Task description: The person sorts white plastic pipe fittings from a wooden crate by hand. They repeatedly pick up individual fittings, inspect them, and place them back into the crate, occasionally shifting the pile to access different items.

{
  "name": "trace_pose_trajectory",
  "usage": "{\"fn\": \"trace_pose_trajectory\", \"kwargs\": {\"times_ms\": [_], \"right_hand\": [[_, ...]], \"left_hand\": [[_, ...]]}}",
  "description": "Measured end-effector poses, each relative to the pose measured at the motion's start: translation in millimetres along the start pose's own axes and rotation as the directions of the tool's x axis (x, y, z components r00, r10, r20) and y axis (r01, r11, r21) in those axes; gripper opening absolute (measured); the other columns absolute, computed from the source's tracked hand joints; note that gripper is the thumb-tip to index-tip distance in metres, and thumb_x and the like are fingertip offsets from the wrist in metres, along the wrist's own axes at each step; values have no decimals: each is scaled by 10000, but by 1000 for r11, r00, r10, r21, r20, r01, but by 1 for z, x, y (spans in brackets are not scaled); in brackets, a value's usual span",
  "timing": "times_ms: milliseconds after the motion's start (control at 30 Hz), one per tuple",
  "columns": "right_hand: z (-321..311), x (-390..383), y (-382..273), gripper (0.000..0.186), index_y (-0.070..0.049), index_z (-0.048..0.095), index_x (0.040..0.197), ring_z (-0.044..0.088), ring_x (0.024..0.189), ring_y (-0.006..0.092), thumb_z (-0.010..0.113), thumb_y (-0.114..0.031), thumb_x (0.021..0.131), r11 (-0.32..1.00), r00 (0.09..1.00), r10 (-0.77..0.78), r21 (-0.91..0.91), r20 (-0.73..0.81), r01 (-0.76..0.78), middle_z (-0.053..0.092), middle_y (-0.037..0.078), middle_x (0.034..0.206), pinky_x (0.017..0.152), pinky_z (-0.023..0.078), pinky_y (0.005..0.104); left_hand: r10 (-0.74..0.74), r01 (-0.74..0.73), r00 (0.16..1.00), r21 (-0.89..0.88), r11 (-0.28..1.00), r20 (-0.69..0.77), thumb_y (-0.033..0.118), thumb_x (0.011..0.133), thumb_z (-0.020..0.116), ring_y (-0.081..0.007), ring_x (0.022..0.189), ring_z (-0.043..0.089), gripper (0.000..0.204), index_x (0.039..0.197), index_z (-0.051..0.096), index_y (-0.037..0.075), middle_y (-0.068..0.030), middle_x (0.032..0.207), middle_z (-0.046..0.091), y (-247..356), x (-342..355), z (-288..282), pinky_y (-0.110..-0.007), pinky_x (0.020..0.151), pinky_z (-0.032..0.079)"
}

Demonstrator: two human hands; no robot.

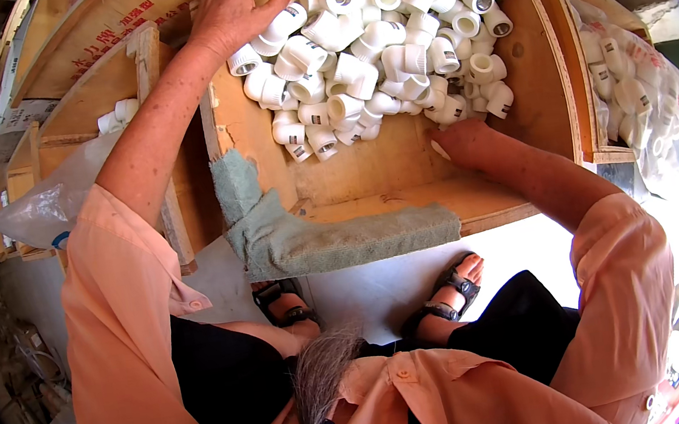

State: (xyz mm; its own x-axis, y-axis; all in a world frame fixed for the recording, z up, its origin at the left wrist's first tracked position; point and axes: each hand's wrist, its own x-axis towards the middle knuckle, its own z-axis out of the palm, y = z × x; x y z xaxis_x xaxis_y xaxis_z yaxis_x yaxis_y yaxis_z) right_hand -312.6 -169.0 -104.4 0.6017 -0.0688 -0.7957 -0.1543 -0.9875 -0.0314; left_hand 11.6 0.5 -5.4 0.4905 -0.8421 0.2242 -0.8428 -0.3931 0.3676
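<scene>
White plastic elbow pipe fittings, some with metal-lined mouths, lie heaped toward the far side of a wooden box. Over the box's far left corner lies my left hand, its thumb inside beside the fittings and its fingers across the rim, gripping it. My right hand reaches down into the box at the near right edge of the heap. Its thumb shows, but the other fingers are mostly hidden, so any fitting in them cannot be made out. Grey-green cloth covers the near left corner and part of the front edge.
At the right, a clear plastic bag holds more white fittings beside another wooden box. To the left stand wooden bins with a clear bag and a few fittings. My sandalled feet are below the front edge.
</scene>
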Motion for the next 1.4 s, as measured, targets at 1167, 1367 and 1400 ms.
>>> {"fn": "trace_pose_trajectory", "kwargs": {"times_ms": [1167,1367,1400], "right_hand": [[-48,-28,39,192,-116,666,1021,695,873,300,596,-97,844,994,892,70,-49,-446,-102,703,105,909,742,563,423],[-57,-33,27,162,-100,706,941,693,907,288,596,-165,840,996,935,72,77,-347,-48,713,102,951,788,555,421],[-58,-33,22,174,-90,710,925,696,909,288,578,-169,845,994,945,89,86,-313,-65,716,103,960,786,557,423]], "left_hand": [[59,-59,998,-3,998,-38,311,823,731,-349,1161,550,498,1227,552,80,-172,1209,591,-5,3,4,-440,981,443],[48,-47,998,16,999,-40,310,821,731,-352,1155,554,506,1233,551,79,-177,1200,595,-9,1,6,-443,978,444],[53,-53,998,11,999,-41,310,820,732,-352,1155,554,508,1236,551,80,-178,1200,594,-9,1,6,-444,977,445]]}}
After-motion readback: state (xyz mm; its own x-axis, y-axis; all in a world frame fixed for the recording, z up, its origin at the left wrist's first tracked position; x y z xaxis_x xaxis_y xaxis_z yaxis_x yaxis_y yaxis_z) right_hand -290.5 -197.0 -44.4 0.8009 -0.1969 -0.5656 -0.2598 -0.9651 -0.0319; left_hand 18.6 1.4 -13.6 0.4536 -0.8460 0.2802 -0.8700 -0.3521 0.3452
